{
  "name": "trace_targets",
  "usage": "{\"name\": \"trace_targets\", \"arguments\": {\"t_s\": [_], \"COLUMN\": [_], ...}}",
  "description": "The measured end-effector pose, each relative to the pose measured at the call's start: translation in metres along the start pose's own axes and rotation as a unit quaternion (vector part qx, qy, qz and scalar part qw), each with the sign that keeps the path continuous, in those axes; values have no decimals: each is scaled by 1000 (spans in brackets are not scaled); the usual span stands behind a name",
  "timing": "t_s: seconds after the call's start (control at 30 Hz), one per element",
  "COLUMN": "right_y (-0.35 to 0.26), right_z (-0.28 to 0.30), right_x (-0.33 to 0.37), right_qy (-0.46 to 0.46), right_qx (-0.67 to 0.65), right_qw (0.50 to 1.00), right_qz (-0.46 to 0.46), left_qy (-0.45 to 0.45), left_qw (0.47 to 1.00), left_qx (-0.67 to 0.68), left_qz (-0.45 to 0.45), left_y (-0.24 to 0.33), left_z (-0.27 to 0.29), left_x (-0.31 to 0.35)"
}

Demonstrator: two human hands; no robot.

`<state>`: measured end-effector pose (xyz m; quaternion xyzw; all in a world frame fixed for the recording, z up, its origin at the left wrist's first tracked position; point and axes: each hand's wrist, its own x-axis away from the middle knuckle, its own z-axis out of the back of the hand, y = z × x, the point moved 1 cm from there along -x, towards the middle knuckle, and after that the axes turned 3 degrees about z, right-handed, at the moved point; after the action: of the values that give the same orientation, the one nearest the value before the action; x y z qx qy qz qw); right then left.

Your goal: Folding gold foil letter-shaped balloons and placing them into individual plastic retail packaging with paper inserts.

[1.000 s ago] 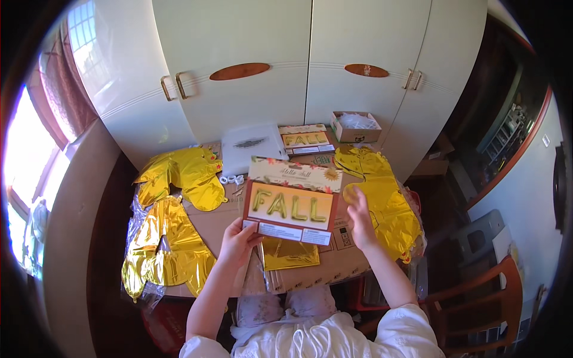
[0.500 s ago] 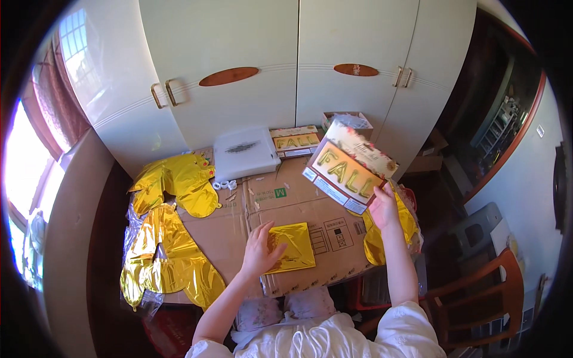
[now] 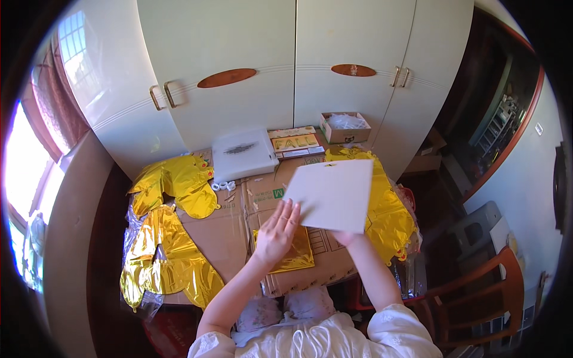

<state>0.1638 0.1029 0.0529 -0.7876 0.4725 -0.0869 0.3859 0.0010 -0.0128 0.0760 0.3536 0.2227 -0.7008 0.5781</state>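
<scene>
A header card (image 3: 331, 197), its plain white back facing up, is tilted above the cardboard-covered table (image 3: 224, 230). My right hand (image 3: 346, 238) grips its lower edge; the card hides most of those fingers. At the card's lower left edge is my left hand (image 3: 276, 234), its fingers stretched out and close together; whether they touch the card I cannot tell. Beneath both hands lies a folded gold foil balloon (image 3: 298, 259) in a flat square, partly covered by my left hand.
Flattened gold foil balloons lie on the left (image 3: 176, 185) and right (image 3: 388, 209) of the table. At the back are a white flat case (image 3: 242, 160), a stack of printed cards (image 3: 293, 142) and a small carton (image 3: 345, 128). White rings (image 3: 222, 186) sit nearby. A wooden chair (image 3: 507, 280) stands right.
My right hand has brought the card down and left over the table, turning it from its printed face to its white back. My left hand has moved right and up, toward the card.
</scene>
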Motion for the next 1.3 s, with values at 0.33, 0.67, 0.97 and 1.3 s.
{"name": "trace_targets", "arguments": {"t_s": [0.33,0.67,0.97,1.3], "right_y": [-52,-17,32,33], "right_z": [92,150,91,56], "right_x": [-20,-29,5,13], "right_qy": [155,107,-5,-67], "right_qx": [364,556,637,686], "right_qw": [918,824,769,720], "right_qz": [21,6,-58,-83], "left_qy": [-212,-313,-306,-303], "left_qw": [972,941,944,945], "left_qx": [18,-51,-37,-45], "left_qz": [102,116,120,118], "left_y": [-10,-8,-7,-11], "left_z": [-19,-15,-22,-24], "left_x": [41,92,93,95]}}
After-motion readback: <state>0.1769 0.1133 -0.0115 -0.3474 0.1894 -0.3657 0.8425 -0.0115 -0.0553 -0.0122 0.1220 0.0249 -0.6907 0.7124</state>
